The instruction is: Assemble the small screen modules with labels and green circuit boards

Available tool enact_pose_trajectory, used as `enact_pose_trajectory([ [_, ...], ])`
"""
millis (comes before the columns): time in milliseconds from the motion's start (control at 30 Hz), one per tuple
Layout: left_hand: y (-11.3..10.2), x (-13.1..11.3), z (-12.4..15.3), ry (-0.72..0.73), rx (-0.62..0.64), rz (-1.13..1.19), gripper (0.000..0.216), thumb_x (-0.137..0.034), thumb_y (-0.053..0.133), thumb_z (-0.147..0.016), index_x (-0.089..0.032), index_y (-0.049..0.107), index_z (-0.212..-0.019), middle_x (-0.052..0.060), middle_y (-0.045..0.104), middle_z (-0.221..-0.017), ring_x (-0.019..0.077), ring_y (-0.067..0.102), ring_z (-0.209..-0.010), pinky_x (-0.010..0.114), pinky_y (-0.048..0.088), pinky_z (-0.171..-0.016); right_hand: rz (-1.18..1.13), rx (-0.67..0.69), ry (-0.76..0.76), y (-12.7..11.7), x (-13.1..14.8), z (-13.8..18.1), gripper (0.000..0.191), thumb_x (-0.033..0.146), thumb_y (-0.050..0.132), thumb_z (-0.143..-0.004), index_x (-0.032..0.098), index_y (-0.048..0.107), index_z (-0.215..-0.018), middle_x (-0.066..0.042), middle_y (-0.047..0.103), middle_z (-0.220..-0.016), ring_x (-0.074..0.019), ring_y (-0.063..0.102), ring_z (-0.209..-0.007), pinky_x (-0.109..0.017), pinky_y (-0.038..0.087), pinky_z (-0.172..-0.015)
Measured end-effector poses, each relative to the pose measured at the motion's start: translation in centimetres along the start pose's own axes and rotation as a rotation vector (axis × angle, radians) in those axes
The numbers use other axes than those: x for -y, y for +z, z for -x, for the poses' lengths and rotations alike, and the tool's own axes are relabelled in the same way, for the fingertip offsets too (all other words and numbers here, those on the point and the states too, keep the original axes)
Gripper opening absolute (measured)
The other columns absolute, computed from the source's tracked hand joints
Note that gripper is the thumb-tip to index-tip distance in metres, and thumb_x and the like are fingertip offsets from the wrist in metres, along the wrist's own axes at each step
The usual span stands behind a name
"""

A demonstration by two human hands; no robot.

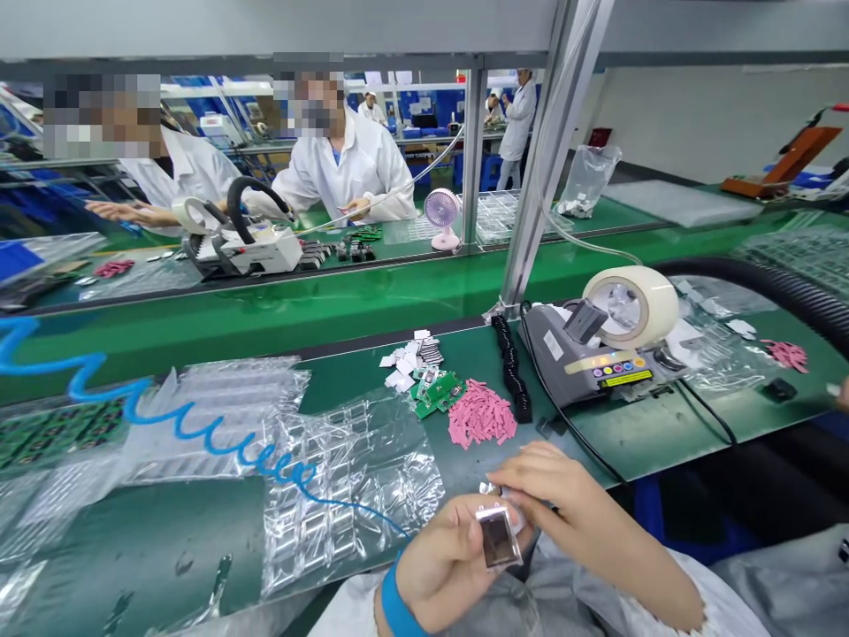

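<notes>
My left hand (446, 556), with a blue wrist strap (398, 602) around the wrist, grips a small square display module (499, 538) with a dark screen and a pale frame. Close behind the module is my right hand (550, 491), its fingers bent together. A small whitish bit shows at its fingertips, too small to name. Beyond my hands lie a heap of pink strips (481, 414), a few green circuit boards (436, 391) and small white pieces (409, 358).
A grey tape dispenser (563, 354) holds a wide tape roll (663, 305) at right. Clear plastic trays (332, 478) cover the bench to the left. A coiled blue cord (199, 433) runs to my wrist. Across the green divider, people in white coats (358, 164) sit near a fan (442, 212).
</notes>
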State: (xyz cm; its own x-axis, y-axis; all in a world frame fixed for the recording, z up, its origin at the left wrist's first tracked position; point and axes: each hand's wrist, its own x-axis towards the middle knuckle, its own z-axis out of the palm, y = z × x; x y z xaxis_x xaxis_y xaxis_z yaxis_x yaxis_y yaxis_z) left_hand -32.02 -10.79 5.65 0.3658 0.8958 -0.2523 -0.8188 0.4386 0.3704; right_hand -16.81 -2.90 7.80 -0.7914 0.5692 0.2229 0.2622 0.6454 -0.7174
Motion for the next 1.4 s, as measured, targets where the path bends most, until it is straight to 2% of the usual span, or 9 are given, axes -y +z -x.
enact_pose_trajectory([
  [200,-0.2,0.0,0.0,0.001,-0.035,-0.019,0.037,-0.036,0.081,-0.054,-0.007,0.072,-0.075,0.005,0.061,-0.07,0.0135,0.053,-0.073,0.025,0.039,-0.075,-0.007,-0.12,-0.017,1.3,-1.0,0.4,0.021,0.02,0.049,-0.09,0.029,0.068,-0.096,0.0,0.072,-0.092,-0.0161,0.067,-0.078,-0.04,0.045,-0.088],
  [500,-0.2,-0.1,0.0,0.017,-0.036,0.035,0.033,-0.033,0.081,-0.056,-0.006,0.071,-0.073,0.005,0.06,-0.071,0.0127,0.053,-0.073,0.025,0.041,-0.077,0.171,-0.341,-0.12,2.5,-0.9,0.6,0.017,0.013,0.048,-0.086,0.024,0.06,-0.082,0.0,0.071,-0.086,-0.0155,0.064,-0.074,-0.035,0.047,-0.074],
  [700,-1.6,0.0,-0.5,0.068,-0.034,0.144,0.028,-0.032,0.08,-0.058,-0.01,0.071,-0.074,0.004,0.066,-0.076,0.0141,0.058,-0.083,0.027,0.04,-0.09,0.321,-0.433,-0.058,4.2,-0.7,0.0,0.022,0.008,0.038,-0.085,0.022,0.055,-0.08,-0.004,0.064,-0.093,-0.0192,0.057,-0.086,-0.045,0.036,-0.089],
  [867,-2.7,-0.5,-0.1,0.114,0.012,0.155,0.024,-0.034,0.072,-0.067,-0.015,0.073,-0.082,0.008,0.07,-0.104,0.0248,0.056,-0.109,0.04,0.029,-0.107,0.309,-0.522,-0.044,4.5,0.1,1.9,0.018,0.007,0.039,-0.084,0.022,0.05,-0.087,-0.008,0.054,-0.101,-0.0214,0.053,-0.093,-0.05,0.033,-0.094],
  [967,-3.3,-1.0,0.0,0.114,0.05,0.152,0.029,-0.036,0.069,-0.072,-0.014,0.072,-0.091,0.011,0.064,-0.119,0.0293,0.051,-0.119,0.043,0.024,-0.111,0.161,-0.565,0.012,4.6,0.3,3.5,0.014,0.012,0.036,-0.087,0.023,0.044,-0.085,-0.007,0.051,-0.095,-0.0211,0.053,-0.092,-0.043,0.039,-0.09],
  [1033,-3.7,-1.4,0.0,0.122,0.049,0.15,0.029,-0.035,0.066,-0.074,-0.014,0.071,-0.094,0.011,0.061,-0.123,0.028,0.049,-0.121,0.042,0.024,-0.111,0.096,-0.507,0.093,5.3,-0.5,4.2,0.014,0.017,0.032,-0.091,0.023,0.041,-0.082,-0.005,0.05,-0.086,-0.0192,0.053,-0.082,-0.034,0.046,-0.075],
  [1133,-4.2,-1.9,0.1,0.133,0.043,0.13,0.029,-0.035,0.061,-0.078,-0.014,0.071,-0.096,0.011,0.057,-0.128,0.0269,0.047,-0.124,0.04,0.025,-0.111,0.168,-0.334,0.183,7.1,-2.7,4.4,0.018,0.019,0.036,-0.091,0.022,0.045,-0.076,-0.002,0.05,-0.074,-0.0172,0.051,-0.067,-0.028,0.044,-0.058],
  [1267,-4.3,-2.4,0.4,0.142,0.028,0.096,0.029,-0.034,0.06,-0.08,-0.013,0.071,-0.096,0.013,0.057,-0.128,0.0273,0.046,-0.124,0.038,0.027,-0.11,0.336,-0.237,0.222,8.1,-5.4,3.7,0.014,0.015,0.045,-0.086,0.021,0.057,-0.08,-0.004,0.055,-0.075,-0.0204,0.051,-0.071,-0.034,0.04,-0.064],
  [1400,-3.7,-2.5,0.9,0.123,0.002,0.074,0.029,-0.033,0.064,-0.077,-0.011,0.072,-0.093,0.015,0.058,-0.127,0.0285,0.047,-0.123,0.039,0.027,-0.11,0.443,-0.151,0.263,6.2,-7.6,1.7,0.017,0.014,0.05,-0.086,0.022,0.061,-0.096,-0.005,0.06,-0.09,-0.0205,0.054,-0.083,-0.035,0.04,-0.072],
])
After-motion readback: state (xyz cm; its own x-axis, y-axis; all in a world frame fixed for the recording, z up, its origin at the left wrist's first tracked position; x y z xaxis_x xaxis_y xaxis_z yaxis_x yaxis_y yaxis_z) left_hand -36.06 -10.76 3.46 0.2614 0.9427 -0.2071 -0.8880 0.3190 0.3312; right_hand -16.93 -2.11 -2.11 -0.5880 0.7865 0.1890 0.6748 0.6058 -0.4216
